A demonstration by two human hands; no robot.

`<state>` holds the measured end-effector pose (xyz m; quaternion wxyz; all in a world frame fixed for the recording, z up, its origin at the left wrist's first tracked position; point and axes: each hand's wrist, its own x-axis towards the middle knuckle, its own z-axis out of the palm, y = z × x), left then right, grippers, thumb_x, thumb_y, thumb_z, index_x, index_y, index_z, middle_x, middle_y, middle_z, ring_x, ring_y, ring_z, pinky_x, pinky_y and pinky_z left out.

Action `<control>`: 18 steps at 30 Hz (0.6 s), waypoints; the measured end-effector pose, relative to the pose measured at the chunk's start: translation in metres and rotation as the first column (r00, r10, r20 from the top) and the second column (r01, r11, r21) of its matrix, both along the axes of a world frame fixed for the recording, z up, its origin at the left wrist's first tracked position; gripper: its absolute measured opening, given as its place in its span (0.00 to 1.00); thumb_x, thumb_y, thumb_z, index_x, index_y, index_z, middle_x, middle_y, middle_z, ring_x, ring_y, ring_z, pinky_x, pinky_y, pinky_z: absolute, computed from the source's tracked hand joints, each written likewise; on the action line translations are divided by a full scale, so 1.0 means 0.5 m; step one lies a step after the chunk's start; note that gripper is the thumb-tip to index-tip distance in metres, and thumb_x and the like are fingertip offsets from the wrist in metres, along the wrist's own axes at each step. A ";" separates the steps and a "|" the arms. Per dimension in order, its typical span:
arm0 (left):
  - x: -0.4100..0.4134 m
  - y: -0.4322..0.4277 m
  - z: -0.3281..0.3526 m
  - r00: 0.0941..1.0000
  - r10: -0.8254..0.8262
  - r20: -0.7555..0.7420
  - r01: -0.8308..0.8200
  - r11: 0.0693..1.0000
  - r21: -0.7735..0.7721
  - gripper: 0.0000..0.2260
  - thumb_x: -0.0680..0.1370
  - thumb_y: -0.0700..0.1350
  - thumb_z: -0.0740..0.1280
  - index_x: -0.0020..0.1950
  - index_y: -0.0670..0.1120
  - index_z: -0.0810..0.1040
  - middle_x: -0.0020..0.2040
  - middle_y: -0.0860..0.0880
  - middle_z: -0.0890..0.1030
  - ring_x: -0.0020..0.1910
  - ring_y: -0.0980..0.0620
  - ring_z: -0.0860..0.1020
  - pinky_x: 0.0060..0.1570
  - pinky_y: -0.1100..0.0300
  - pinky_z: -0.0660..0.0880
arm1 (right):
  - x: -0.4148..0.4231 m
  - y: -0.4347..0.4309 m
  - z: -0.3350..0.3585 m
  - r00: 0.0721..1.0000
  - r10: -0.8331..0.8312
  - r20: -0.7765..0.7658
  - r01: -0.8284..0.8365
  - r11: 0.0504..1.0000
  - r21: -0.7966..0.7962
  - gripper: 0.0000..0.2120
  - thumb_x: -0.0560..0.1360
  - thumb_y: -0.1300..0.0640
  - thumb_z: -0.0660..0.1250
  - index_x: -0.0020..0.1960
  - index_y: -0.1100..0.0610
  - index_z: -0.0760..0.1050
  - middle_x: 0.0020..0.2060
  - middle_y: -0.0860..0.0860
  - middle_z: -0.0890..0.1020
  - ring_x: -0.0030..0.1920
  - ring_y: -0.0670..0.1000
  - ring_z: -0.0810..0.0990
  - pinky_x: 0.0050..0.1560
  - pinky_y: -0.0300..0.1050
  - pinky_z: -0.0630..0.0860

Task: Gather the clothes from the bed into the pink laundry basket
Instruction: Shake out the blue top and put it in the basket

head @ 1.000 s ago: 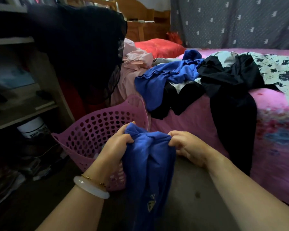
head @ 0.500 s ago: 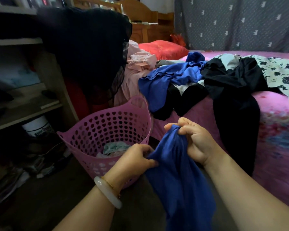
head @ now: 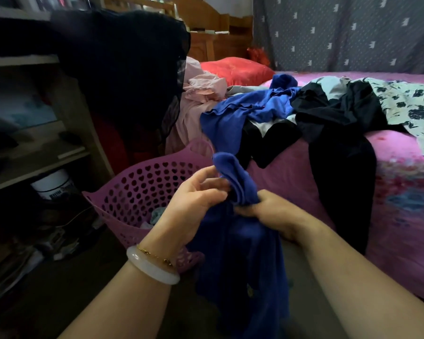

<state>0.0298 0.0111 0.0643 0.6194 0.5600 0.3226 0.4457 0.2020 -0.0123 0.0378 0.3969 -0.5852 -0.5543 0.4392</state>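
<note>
Hands meet over a blue garment (head: 242,253) held in front of the bed's near edge. The right hand (head: 272,214) has its fingers curled round a bunched fold near the top of the cloth, and that fold sticks up above the fist as a rounded peak. The left hand (head: 194,204) sits just beside it, palm turned toward the cloth, fingers loosely spread with their tips at or against the fabric; whether they actually pinch it cannot be told. A white bangle (head: 152,267) and a thin gold chain circle the left wrist. The rest of the garment hangs straight down between the forearms toward the floor (head: 304,289).

The pink laundry basket (head: 132,189) stands on the floor to the left of the hands, its far rim close to the corner of the bed (head: 402,216). Some pale cloth lies in its bottom, and its mouth is open upward, with the left wrist crossing over its near rim.

On the pink bedspread lie a second blue garment (head: 245,111), a black garment (head: 340,148) that drapes over the bed's edge and down its side, a floral white piece (head: 406,108) at the far right, and pale pink clothing (head: 201,91) beside a red pillow (head: 235,69). A wooden shelf (head: 34,152) with a dark cloth hung over it closes in the left side, leaving a strip of floor between shelf and bed where the basket stands.
</note>
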 end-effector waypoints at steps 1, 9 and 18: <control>-0.009 0.010 -0.011 0.998 0.035 -0.053 -0.034 0.999 0.017 0.26 0.69 0.24 0.62 0.63 0.44 0.75 0.54 0.42 0.80 0.54 0.48 0.79 0.51 0.58 0.77 | 0.003 -0.006 0.008 0.985 -0.019 -0.171 0.018 1.000 -0.009 0.05 0.74 0.63 0.70 0.49 0.60 0.82 0.47 0.59 0.86 0.50 0.56 0.84 0.56 0.52 0.79; -0.074 -0.006 -0.121 0.824 -0.229 -0.518 0.145 0.969 -0.199 0.27 0.69 0.31 0.72 0.63 0.52 0.69 0.61 0.52 0.76 0.56 0.55 0.77 0.49 0.64 0.77 | 0.027 -0.024 0.051 0.654 -0.064 -0.754 -0.032 0.993 -0.113 0.14 0.72 0.54 0.66 0.48 0.63 0.84 0.49 0.60 0.85 0.48 0.56 0.85 0.47 0.47 0.82; -0.031 -0.018 -0.110 0.991 -0.082 0.105 0.114 0.932 -0.344 0.13 0.73 0.31 0.67 0.57 0.36 0.79 0.51 0.36 0.83 0.50 0.40 0.83 0.48 0.49 0.81 | 0.036 -0.003 0.052 0.637 -0.098 -0.764 0.060 0.995 -0.077 0.11 0.77 0.57 0.64 0.46 0.62 0.82 0.41 0.58 0.86 0.41 0.52 0.85 0.41 0.44 0.83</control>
